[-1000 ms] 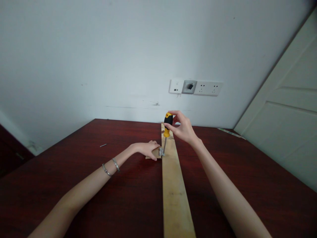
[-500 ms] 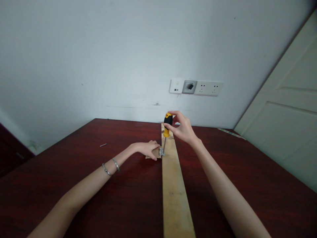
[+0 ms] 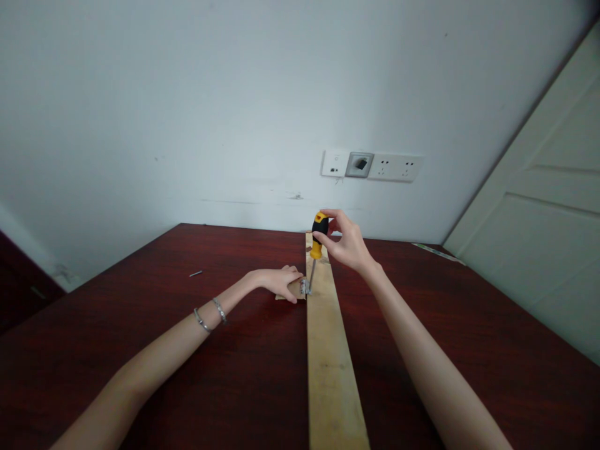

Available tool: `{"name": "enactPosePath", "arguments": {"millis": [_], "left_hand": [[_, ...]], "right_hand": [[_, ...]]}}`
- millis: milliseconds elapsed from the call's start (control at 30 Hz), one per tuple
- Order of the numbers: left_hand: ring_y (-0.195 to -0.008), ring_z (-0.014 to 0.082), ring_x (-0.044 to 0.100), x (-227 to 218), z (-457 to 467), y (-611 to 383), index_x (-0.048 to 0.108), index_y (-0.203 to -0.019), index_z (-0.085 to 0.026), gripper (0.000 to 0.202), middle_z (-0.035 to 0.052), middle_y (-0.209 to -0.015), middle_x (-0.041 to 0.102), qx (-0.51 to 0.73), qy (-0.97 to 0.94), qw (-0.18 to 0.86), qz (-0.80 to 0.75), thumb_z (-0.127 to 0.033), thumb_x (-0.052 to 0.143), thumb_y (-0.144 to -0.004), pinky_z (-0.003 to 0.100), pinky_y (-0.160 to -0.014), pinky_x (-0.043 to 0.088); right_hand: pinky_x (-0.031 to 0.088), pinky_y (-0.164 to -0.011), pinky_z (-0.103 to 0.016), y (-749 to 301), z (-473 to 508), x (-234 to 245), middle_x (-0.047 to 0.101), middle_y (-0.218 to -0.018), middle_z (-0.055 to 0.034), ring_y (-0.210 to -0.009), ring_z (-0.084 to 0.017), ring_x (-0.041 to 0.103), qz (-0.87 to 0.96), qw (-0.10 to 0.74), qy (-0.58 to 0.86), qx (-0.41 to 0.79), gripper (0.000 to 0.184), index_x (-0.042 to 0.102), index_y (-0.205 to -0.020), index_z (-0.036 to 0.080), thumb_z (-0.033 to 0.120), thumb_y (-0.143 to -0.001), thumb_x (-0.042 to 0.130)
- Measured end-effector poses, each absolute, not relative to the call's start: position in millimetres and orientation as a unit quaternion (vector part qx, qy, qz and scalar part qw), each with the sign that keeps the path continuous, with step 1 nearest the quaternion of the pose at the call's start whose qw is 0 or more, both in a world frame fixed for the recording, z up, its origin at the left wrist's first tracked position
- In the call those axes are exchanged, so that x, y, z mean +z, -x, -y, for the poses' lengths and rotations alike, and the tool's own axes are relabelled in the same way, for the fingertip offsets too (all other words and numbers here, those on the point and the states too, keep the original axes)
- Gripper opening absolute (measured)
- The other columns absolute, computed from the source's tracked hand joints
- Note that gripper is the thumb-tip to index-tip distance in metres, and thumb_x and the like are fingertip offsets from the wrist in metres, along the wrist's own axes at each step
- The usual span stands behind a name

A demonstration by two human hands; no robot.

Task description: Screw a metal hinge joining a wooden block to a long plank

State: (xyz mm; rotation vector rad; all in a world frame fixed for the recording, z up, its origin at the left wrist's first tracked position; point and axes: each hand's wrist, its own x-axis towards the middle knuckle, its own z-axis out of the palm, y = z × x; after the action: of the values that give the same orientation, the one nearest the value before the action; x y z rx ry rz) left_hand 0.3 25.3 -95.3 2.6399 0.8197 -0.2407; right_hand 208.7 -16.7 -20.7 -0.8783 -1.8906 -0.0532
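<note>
Yellow-and-black screwdriver (image 3: 319, 232) looks light and stiff, so I keep it by the handle in a narrow finger pinch of my right hand (image 3: 344, 240), above the pine plank (image 3: 330, 375), tip at the metal hinge (image 3: 305, 287) on plank's edge, while my left hand (image 3: 280, 283) lies open on the small wooden piece (image 3: 294, 290) beside the plank.

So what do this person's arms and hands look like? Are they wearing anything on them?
The left arm and right arm are bare, with no sleeves or gloves. The left wrist has a thin silver bracelet and a second one beside it; no jewellery shows on the right arm.
</note>
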Motion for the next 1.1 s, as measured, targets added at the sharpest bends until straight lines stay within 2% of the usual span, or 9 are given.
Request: {"name": "enactPosePath", "arguments": {"millis": [433,733,833,967,1100], "left_hand": [[-0.116,0.0276,0.040,-96,-25,-1,0.039,-0.135,-0.015,0.079,0.0115,-0.124,0.044,-0.088,-0.935,0.178,-0.293,-0.052,0.066,-0.070,0.033,-0.100,0.034],[-0.117,0.0280,0.040,-97,-27,0,0.039,-0.134,-0.017,0.079,0.0109,-0.124,0.044,-0.090,-0.934,0.180,-0.294,-0.054,0.065,-0.070,0.034,-0.100,0.035],[-0.117,0.0282,0.040,-96,-26,0,0.039,-0.134,-0.017,0.078,0.0113,-0.125,0.044,-0.088,-0.935,0.182,-0.290,-0.053,0.065,-0.070,0.034,-0.099,0.035],[-0.117,0.0280,0.040,-94,-24,-1,0.040,-0.133,-0.019,0.076,0.0103,-0.124,0.044,-0.090,-0.933,0.185,-0.296,-0.053,0.065,-0.070,0.035,-0.100,0.034],[-0.116,0.0279,0.040,-92,-23,-1,0.040,-0.132,-0.022,0.073,0.0087,-0.124,0.044,-0.091,-0.932,0.184,-0.300,-0.052,0.065,-0.071,0.036,-0.099,0.035]], "right_hand": [[0.052,-0.078,-0.040,-211,11,-26,0.061,-0.115,-0.0103,-0.085,-0.021,0.061,0.781,0.505,0.368,0.007,0.044,0.047,-0.124,0.022,0.031,-0.083,0.058],[0.053,-0.077,-0.038,-209,16,-21,0.062,-0.111,-0.0092,-0.082,-0.020,0.060,0.787,0.504,0.356,-0.007,0.042,0.049,-0.120,0.021,0.032,-0.081,0.060],[0.053,-0.074,-0.035,-207,23,-14,0.061,-0.112,-0.0088,-0.082,-0.019,0.060,0.802,0.483,0.351,-0.011,0.042,0.048,-0.119,0.021,0.032,-0.080,0.062],[0.053,-0.071,-0.035,-204,37,-2,0.057,-0.112,-0.0083,-0.071,-0.016,0.058,0.815,0.429,0.387,-0.030,0.051,0.046,-0.123,0.023,0.035,-0.078,0.066],[0.051,-0.073,-0.036,-202,49,8,0.055,-0.106,-0.0082,-0.076,-0.019,0.058,0.828,0.379,0.408,-0.067,0.043,0.052,-0.119,0.023,0.034,-0.080,0.065]]}}
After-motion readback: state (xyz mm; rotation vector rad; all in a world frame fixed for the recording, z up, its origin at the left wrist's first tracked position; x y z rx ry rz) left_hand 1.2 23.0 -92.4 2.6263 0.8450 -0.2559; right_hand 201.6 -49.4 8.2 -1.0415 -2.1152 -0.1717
